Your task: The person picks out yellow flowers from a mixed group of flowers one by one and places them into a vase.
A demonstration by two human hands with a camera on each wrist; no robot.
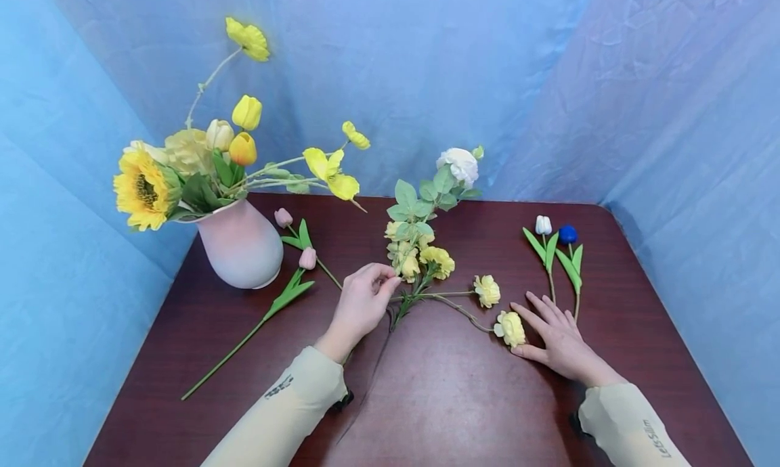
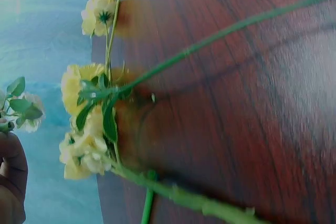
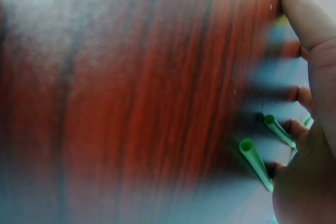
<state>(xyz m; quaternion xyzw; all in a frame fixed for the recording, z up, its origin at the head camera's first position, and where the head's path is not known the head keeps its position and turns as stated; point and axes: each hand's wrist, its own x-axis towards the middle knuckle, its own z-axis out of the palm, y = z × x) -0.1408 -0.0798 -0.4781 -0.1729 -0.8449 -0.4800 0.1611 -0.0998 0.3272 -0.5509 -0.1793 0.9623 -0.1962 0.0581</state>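
Note:
In the head view my left hand [image 1: 364,301] pinches the stem of a white rose [image 1: 459,166] with green leaves. The rose is raised above the table and leans toward the back. Beneath it lie several pale yellow flowers [image 1: 402,257] and a deeper yellow carnation [image 1: 437,262]; the left wrist view shows the carnation [image 2: 76,87] with its long green stem. My right hand [image 1: 563,348] has its fingers spread on the table. Its thumb and forefinger are beside a yellow flower [image 1: 510,328]; whether they touch it I cannot tell.
A pink-and-white vase [image 1: 240,243] at the left holds a sunflower [image 1: 146,189], yellow tulips and poppies. Two pink tulips [image 1: 307,258] lie near it. A white tulip [image 1: 544,225] and a blue tulip [image 1: 567,235] lie at the right. Blue cloth [image 1: 390,81] encloses the table.

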